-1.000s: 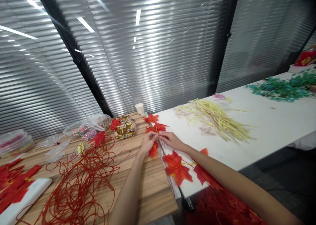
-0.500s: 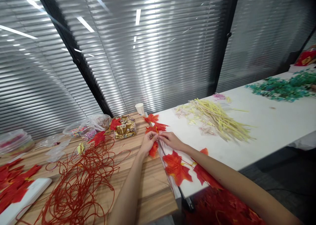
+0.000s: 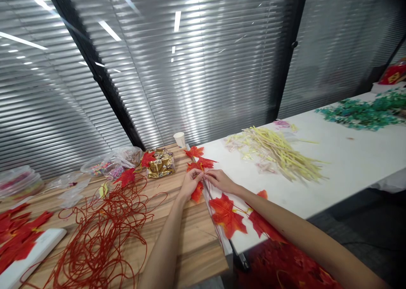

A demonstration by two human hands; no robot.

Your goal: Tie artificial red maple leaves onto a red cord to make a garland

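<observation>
"State of the left hand?"

"The left hand (image 3: 192, 184) is closed in a pinch, thumb against fingers."

"And the right hand (image 3: 221, 180)?"

"Also pinching, its fingertips just beside those of the left. Both grip a string of red-and-orange maple-shaped leaves (image 3: 226, 215); the exact piece between the fingertips is too small to tell."

"Where does that string lie?"

"Along the join of a brown, striped wood-grain table (image 3: 196, 255) and a smooth white table (image 3: 304, 200). From the hands, with twelve toward the silver slatted blinds (image 3: 203, 69), leaves show at eleven and twelve o'clock. One sits at seven, partly hidden by the left hand; a large one lies flat at five. Another is at four, partly covered by the right forearm."

"Other items on the wood-grain table?"

"A loose tangle of thin red cord (image 3: 104, 234) at eight, shiny gold foil packets (image 3: 161, 166) at nine, and an upright white paper cup (image 3: 179, 140) between ten and eleven."

"And on the white one?"

"A heap of narrow, pale yellow strips (image 3: 279, 153) between two and three. Teal-green leafy foliage (image 3: 364, 113) lies well beyond it, on nearly the same bearing."
</observation>
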